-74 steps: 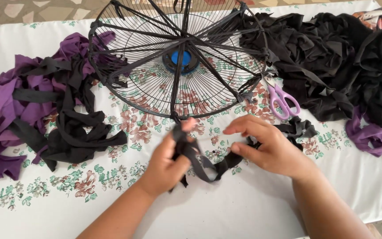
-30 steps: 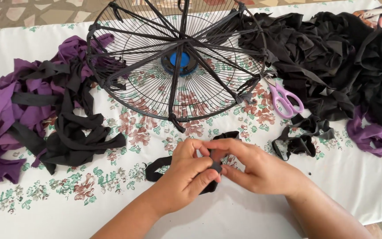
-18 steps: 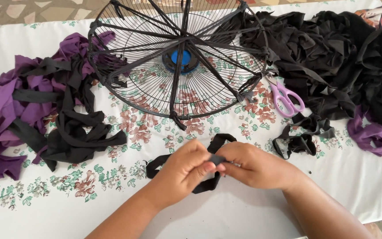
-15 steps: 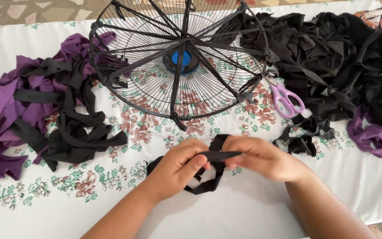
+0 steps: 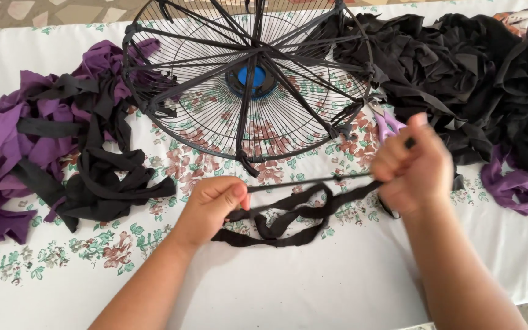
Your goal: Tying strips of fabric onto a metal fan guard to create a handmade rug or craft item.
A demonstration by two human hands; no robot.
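Note:
My left hand (image 5: 210, 206) pinches one end of a black fabric strip (image 5: 288, 220) low on the table. My right hand (image 5: 412, 168) is closed on the other end, raised and to the right, so part of the strip is pulled taut between the two hands. The slack loops of the strip lie on the cloth below. A round black wire fan guard (image 5: 249, 76) with a blue hub (image 5: 252, 78) lies just beyond both hands, with black strips tied along its spokes.
A heap of purple and black strips (image 5: 56, 140) lies to the left. A big pile of black fabric (image 5: 472, 79) fills the right side, with purple pieces (image 5: 517, 183) at its edge. Purple-handled scissors (image 5: 388, 122) lie by the guard's right rim. A floral tablecloth (image 5: 307, 287) covers the table.
My hands were together in front of me working the strip. Now they have drawn apart, the right hand up and to the right, stretching the strip tight.

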